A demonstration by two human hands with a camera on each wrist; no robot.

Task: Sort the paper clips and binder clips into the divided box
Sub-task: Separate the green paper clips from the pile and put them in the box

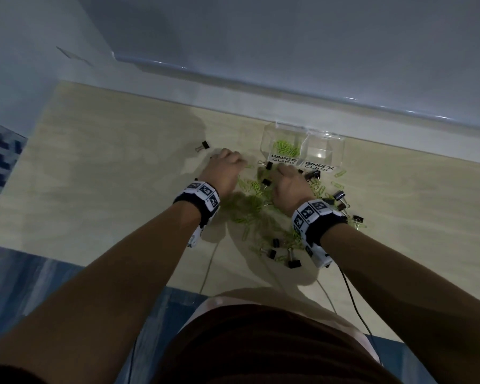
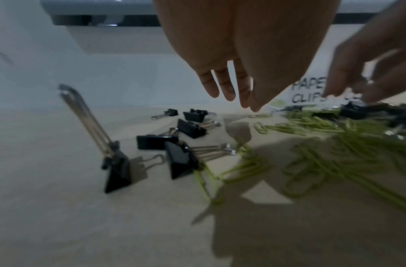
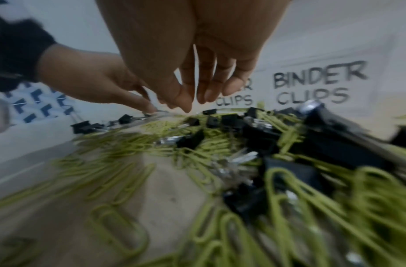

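Observation:
A clear divided box stands at the table's back edge. Its compartment labelled PAPER CLIPS holds green paper clips; the one labelled BINDER CLIPS looks bare. In front of it lies a mixed pile of green paper clips and black binder clips. My left hand hovers low at the pile's left edge, fingers hanging down and holding nothing. Several binder clips lie below it. My right hand hangs over the pile just before the box, fingertips close together with nothing seen between them.
One stray binder clip lies to the left of my left hand. A white ledge runs right behind the box. Cables trail off the table's near edge. Bare tabletop spreads to the left.

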